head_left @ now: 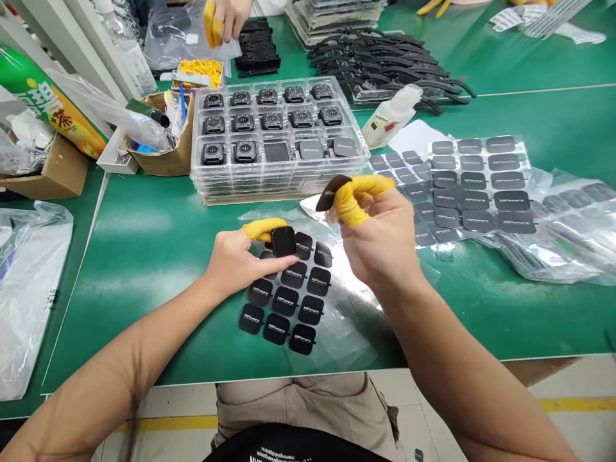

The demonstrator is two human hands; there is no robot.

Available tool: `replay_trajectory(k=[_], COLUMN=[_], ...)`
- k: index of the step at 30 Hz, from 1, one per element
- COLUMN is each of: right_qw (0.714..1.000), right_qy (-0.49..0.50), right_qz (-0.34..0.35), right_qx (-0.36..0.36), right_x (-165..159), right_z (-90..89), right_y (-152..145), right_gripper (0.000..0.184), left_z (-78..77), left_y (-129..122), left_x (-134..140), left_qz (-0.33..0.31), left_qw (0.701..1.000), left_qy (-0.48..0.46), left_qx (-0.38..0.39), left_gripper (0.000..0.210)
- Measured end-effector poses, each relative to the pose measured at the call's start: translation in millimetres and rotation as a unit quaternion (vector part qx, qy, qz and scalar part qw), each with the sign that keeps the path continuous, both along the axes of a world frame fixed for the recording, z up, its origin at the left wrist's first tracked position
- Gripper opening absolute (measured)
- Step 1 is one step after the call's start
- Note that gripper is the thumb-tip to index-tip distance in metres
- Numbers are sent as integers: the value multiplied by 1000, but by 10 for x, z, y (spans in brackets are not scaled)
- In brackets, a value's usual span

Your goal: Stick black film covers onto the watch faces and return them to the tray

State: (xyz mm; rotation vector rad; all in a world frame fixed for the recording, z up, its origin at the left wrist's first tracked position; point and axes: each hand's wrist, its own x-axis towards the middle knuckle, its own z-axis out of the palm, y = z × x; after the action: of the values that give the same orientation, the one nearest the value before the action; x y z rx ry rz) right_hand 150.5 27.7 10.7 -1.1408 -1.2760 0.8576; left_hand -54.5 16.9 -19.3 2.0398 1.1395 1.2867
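My left hand (248, 253), with a yellow finger cot, grips a black square smartwatch body (283, 242) by its edges, screen side up. It is held just over a clear sheet of black screen stickers (285, 299) with white lettering. My right hand (378, 221), thumb and forefinger in yellow cots, pinches a single dark screen sticker (333, 192), which is raised and bent above the table. Beyond my hands stands a stack of clear plastic trays (205, 183); its top tray holds several watch bodies (272, 120), some face down and some bearing stickers.
More sticker sheets (476, 192) lie at the right beside plastic bags (577, 250). A white bottle (392, 115) stands near the trays. Black watch straps (385, 61) are piled at the back. Cardboard boxes (166, 154) are at the left. Another person's hand (226, 19) reaches in at the top.
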Motion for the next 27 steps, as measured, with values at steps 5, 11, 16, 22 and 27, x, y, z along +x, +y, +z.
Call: replay_trajectory(k=[5,11,16,22,27], right_qw=[983,965,964,965,968], right_qy=[42,71,76,76,64], right_qz=[99,125,125,115,121], right_qx=[-150,-218,-224,-222,-213], right_x=[-82,-145,-114,-132,-120], right_z=[1,-52,-49,-80,-94], right_y=[-81,-83,-69,-82,-86], right_gripper=[56,54,53,48,48], left_z=[-80,-98,-92,-93,-83], left_y=[118,137,154,159,155], left_x=[-81,-100,-108,-108,-105], left_qz=[22,-26,-40,-38,-35], left_qw=[999,994,995,996,995], left_qy=[2,-10,-5,10,5], left_qx=[-47,-103,-97,-81,-91], left_gripper=[59,61,66,66,64])
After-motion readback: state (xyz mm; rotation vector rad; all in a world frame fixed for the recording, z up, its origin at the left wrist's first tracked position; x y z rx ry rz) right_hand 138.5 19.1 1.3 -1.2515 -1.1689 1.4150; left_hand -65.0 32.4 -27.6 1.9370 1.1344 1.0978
